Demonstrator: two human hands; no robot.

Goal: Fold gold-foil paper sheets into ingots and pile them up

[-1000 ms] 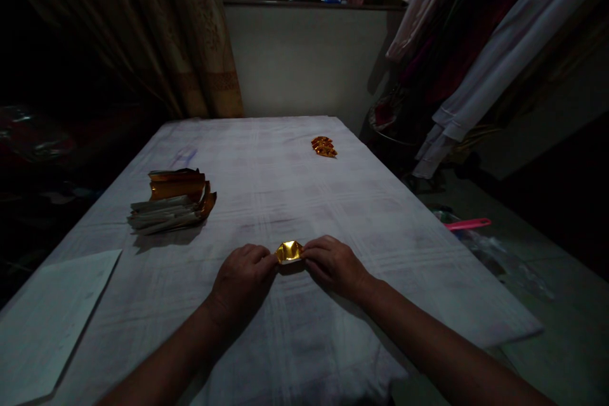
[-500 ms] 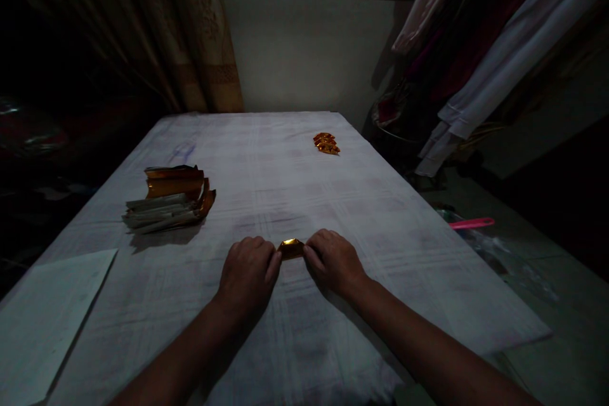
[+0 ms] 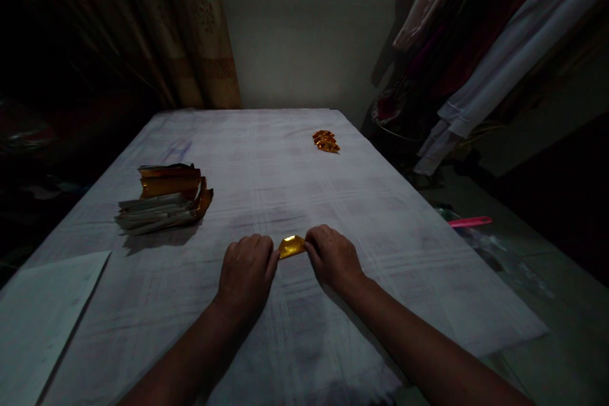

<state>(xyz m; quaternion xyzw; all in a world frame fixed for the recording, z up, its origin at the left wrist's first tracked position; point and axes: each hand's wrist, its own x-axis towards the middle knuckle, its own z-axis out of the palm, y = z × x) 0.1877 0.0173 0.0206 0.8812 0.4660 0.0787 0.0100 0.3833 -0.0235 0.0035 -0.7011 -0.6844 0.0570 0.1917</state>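
A small piece of folded gold foil paper (image 3: 292, 246) is stretched between my two hands, low over the near middle of the table. My left hand (image 3: 247, 268) pinches its left end, thumb along the near side. At the other end, my right hand (image 3: 334, 257) is closed on the right tip. The fingertips are partly hidden behind the knuckles. Farther off to the left lies a stack of gold foil paper sheets (image 3: 164, 206), some with their grey backs up. Several folded gold foil pieces (image 3: 326, 141) sit together near the far right of the table.
A pale checked cloth (image 3: 238, 158) covers the table. White sheet (image 3: 52, 311) lies at the near left edge. Beyond the table are a curtain (image 3: 204, 44), a wall, and hanging clothes (image 3: 495, 63) at right. A pink handle (image 3: 470, 222) shows beside the right edge.
The foil piece has tilted between my hands, and its near face now shows brighter gold. Both hands keep their hold at its ends. The view has shifted slightly.
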